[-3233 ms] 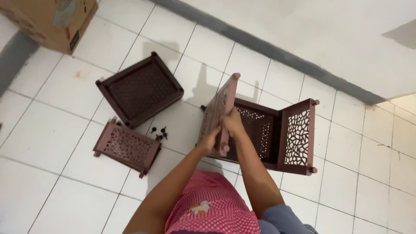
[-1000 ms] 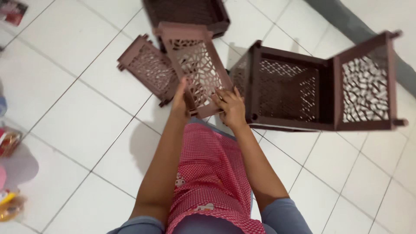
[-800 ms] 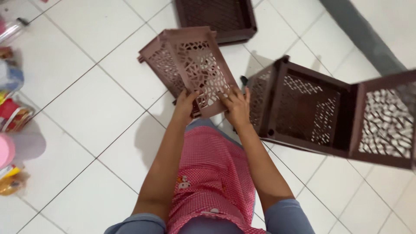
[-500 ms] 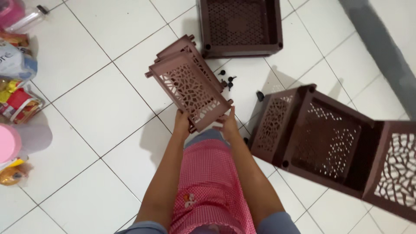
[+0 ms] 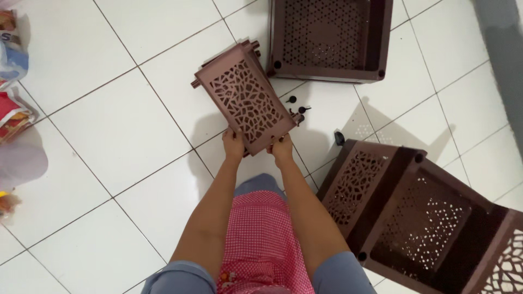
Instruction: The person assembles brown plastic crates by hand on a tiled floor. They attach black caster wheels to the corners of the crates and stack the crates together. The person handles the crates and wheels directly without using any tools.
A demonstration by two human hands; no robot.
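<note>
Both hands, left hand (image 5: 233, 146) and right hand (image 5: 282, 148), grip 1 brown plastic panel (image 5: 245, 103), pierced with irregular cut-out lattice, pegs at its corners.

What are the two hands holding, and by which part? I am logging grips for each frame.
Both hands, left hand and right hand, hold stacked brown plastic lattice panels by their near short edge, one hand at each corner.
</note>
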